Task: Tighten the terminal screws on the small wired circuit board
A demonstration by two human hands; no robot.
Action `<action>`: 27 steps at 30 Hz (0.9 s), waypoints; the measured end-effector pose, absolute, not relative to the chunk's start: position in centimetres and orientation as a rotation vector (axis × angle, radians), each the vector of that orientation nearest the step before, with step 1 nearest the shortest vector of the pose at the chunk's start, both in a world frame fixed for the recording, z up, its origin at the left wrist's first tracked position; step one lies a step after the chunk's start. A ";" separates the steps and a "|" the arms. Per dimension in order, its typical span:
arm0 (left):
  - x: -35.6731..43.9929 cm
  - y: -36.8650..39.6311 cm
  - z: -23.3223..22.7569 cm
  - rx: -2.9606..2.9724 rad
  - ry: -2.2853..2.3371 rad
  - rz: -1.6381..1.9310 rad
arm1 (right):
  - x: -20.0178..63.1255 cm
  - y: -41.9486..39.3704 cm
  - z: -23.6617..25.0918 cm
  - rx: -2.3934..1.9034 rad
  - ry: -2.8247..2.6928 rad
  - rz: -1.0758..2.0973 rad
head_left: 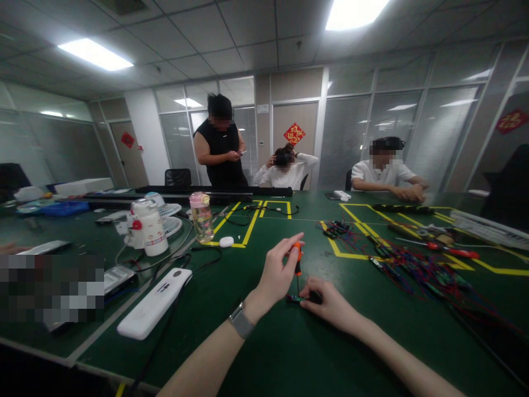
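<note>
My left hand is closed around the orange and black handle of a screwdriver, which stands upright with its shaft pointing down. The tip meets a small circuit board low over the green table; I cannot tell whether the board touches the tabletop. My right hand pinches the board's right end between thumb and fingers. A watch with a grey band is on my left wrist.
Many wired boards with red and blue leads lie at the right, near a red screwdriver. To the left are a white power strip, a white bottle and a pink-lidded bottle. Several people are across the table.
</note>
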State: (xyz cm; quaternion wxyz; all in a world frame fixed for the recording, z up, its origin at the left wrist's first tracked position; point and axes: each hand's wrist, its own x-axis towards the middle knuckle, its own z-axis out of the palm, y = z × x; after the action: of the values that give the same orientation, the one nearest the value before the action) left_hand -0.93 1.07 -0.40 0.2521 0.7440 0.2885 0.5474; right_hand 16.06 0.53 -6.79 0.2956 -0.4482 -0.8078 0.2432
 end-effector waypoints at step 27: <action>-0.5 0.6 -0.1 2.069 0.770 1.561 | 15.9 0.4 -6.8 -1.199 -2.138 0.637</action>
State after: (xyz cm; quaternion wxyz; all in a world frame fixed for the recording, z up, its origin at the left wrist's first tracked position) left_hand -0.54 0.62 -0.05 0.2170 0.7471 0.2780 0.5635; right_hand 15.92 0.44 -6.78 0.2996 -0.4517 -0.8053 0.2401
